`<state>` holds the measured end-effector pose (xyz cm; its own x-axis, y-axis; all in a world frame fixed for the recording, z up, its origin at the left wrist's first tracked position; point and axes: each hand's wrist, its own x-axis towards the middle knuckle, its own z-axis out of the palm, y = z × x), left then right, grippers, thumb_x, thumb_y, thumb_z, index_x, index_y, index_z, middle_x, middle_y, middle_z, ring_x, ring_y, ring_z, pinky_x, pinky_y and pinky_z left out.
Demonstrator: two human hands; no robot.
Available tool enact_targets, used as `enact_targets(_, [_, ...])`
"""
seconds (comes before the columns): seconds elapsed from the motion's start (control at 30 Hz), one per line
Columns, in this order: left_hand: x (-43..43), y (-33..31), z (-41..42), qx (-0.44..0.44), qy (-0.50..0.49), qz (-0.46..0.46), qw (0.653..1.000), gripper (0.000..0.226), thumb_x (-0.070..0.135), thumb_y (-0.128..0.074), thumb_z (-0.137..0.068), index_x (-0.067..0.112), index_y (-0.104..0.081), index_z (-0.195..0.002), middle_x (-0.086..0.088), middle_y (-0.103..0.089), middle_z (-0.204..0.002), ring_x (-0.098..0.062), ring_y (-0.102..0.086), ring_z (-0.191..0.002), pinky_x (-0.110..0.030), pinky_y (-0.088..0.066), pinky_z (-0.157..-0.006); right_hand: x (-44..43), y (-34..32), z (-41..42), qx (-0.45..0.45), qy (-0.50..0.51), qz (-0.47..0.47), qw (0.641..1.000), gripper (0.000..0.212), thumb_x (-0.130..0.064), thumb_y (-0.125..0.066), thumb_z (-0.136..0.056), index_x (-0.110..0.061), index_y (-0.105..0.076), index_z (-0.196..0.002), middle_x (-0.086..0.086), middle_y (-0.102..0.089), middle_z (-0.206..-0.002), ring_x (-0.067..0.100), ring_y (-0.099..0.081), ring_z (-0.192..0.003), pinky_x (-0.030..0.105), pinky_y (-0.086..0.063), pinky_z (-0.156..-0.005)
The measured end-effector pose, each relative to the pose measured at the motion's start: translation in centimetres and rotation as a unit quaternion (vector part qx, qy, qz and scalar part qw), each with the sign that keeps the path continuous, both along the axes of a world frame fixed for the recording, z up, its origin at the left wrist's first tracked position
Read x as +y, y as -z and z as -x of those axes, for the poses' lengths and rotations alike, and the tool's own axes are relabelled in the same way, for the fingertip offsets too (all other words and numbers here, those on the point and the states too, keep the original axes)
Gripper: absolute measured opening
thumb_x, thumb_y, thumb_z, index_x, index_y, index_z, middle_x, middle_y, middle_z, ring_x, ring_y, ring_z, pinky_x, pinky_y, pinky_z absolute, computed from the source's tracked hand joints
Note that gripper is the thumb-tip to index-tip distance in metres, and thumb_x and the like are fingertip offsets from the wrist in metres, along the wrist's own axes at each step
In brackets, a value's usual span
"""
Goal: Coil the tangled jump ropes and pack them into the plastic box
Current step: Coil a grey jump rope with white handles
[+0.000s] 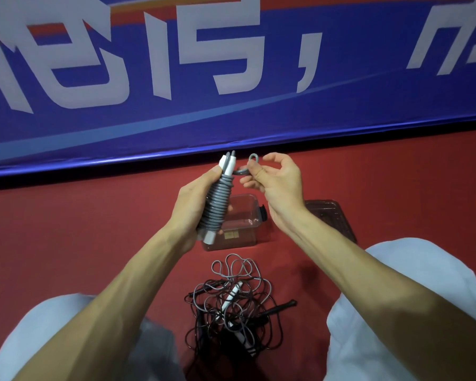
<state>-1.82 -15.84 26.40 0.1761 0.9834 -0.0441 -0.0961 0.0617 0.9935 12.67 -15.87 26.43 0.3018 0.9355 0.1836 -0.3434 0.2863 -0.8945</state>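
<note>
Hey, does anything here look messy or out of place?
Yes. The pile of ropes on the floor is a tangle of black and grey cords. On the coiled rope in the left hand, the last loop sticks out loose, pinched by the right hand.

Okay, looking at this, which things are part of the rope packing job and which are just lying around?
Part of the job: coiled grey rope, gripped by the left hand, its tail pinched by the right hand; tangled rope pile on the floor; clear plastic box; its lid beside it.
Just there: blue banner; red floor.
</note>
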Motion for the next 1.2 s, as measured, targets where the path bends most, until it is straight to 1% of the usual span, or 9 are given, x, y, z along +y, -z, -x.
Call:
enact_targets(0.17, [-0.2,-0.1,0.0,0.002,0.004,-0.008,1.000,0.033,0.045,-0.056,-0.093,0.013,-0.067,-0.097,-0.019,-0.057,-0.081,-0.019,-0.060,-0.050,-0.027,-0.047,-0.046,0.0,0.0,-0.1,-0.021,-0.013,0.015,1.000,0.005,0.001,-0.065,-0.088,0.001,-0.061,-0.088,0.014,-0.067,-0.073,0.013,-0.062,-0.051,0.019,-0.051,-0.052])
enact_targets(0.27, [-0.3,-0.1,-0.1,0.006,0.009,-0.019,1.000,0.031,0.042,-0.056,-0.094,0.015,-0.069,-0.100,-0.020,-0.057,-0.079,-0.018,-0.060,-0.050,-0.026,-0.047,-0.044,0.0,-0.2,-0.5,-0.046,-0.014,0.020,0.999,0.005,0.000,-0.066,-0.088,0.003,-0.068,-0.085,0.011,-0.068,-0.067,0.012,-0.060,-0.050,0.019,-0.051,-0.052])
enact_targets(0.33, [-0.4,0.0,0.0,0.012,0.010,-0.024,1.000,0.027,0.040,-0.056,-0.095,0.017,-0.070,-0.097,-0.019,-0.058,-0.076,-0.018,-0.059,-0.049,-0.025,-0.047,-0.042,0.1,-0.3,-0.7,-0.083,-0.017,0.018,0.996,0.007,0.001,-0.066,-0.088,0.003,-0.070,-0.083,0.007,-0.068,-0.063,0.013,-0.060,-0.050,0.019,-0.051,-0.051])
enact_targets(0.53, [-0.3,0.3,0.3,0.056,0.027,-0.070,0.996,0.022,0.036,-0.056,-0.097,0.028,-0.075,-0.091,-0.014,-0.062,-0.066,-0.024,-0.057,-0.054,-0.027,-0.047,-0.042,0.3,-0.3,-1.7,-0.224,-0.056,0.033,0.972,0.013,0.000,-0.061,-0.091,-0.004,-0.073,-0.088,0.009,-0.070,-0.070,0.016,-0.066,-0.057,0.024,-0.055,-0.061])
enact_targets(0.67, [-0.1,0.5,1.0,0.121,0.042,-0.121,0.984,0.020,0.031,-0.058,-0.096,0.035,-0.073,-0.109,0.010,-0.067,-0.073,-0.017,-0.059,-0.066,-0.027,-0.050,-0.046,0.3,-0.5,-2.7,-0.229,-0.114,0.047,0.966,0.014,0.005,-0.058,-0.092,0.002,-0.071,-0.095,0.010,-0.069,-0.072,0.014,-0.065,-0.058,0.021,-0.054,-0.062])
enact_targets(0.83, [0.0,0.5,1.2,0.165,0.087,-0.200,0.962,0.019,0.035,-0.058,-0.093,0.045,-0.073,-0.099,0.013,-0.064,-0.073,-0.008,-0.057,-0.063,-0.033,-0.050,-0.058,0.3,-0.6,-3.4,-0.171,-0.141,0.075,0.972,0.006,0.004,-0.065,-0.086,0.005,-0.069,-0.090,0.013,-0.069,-0.072,0.016,-0.066,-0.058,0.021,-0.057,-0.061])
enact_targets(0.97, [0.4,0.8,2.0,0.255,0.072,-0.249,0.932,0.023,0.055,-0.060,-0.089,0.048,-0.067,-0.110,0.021,-0.068,-0.084,-0.001,-0.057,-0.065,-0.035,-0.049,-0.067,0.5,-0.5,-3.6,-0.089,-0.174,0.101,0.975,0.009,0.005,-0.065,-0.084,0.006,-0.070,-0.091,0.014,-0.070,-0.075,0.016,-0.067,-0.062,0.018,-0.054,-0.059])
enact_targets(1.1, [0.3,0.9,2.4,0.394,0.055,-0.290,0.870,0.019,0.061,-0.052,-0.090,0.056,-0.059,-0.107,0.009,-0.064,-0.078,-0.018,-0.055,-0.067,-0.037,-0.049,-0.066,0.6,-0.7,-3.8,-0.138,-0.184,0.110,0.967,0.011,0.007,-0.062,-0.086,0.005,-0.071,-0.093,0.015,-0.071,-0.082,0.016,-0.066,-0.068,0.017,-0.054,-0.063])
enact_targets(1.2, [0.1,0.7,2.4,0.422,0.020,-0.310,0.852,0.018,0.060,-0.052,-0.090,0.060,-0.054,-0.108,0.009,-0.065,-0.079,-0.018,-0.057,-0.072,-0.035,-0.049,-0.072,0.5,-0.9,-3.5,-0.172,-0.180,0.086,0.965,0.014,0.006,-0.060,-0.088,0.008,-0.070,-0.097,0.018,-0.072,-0.087,0.019,-0.067,-0.074,0.019,-0.055,-0.067])
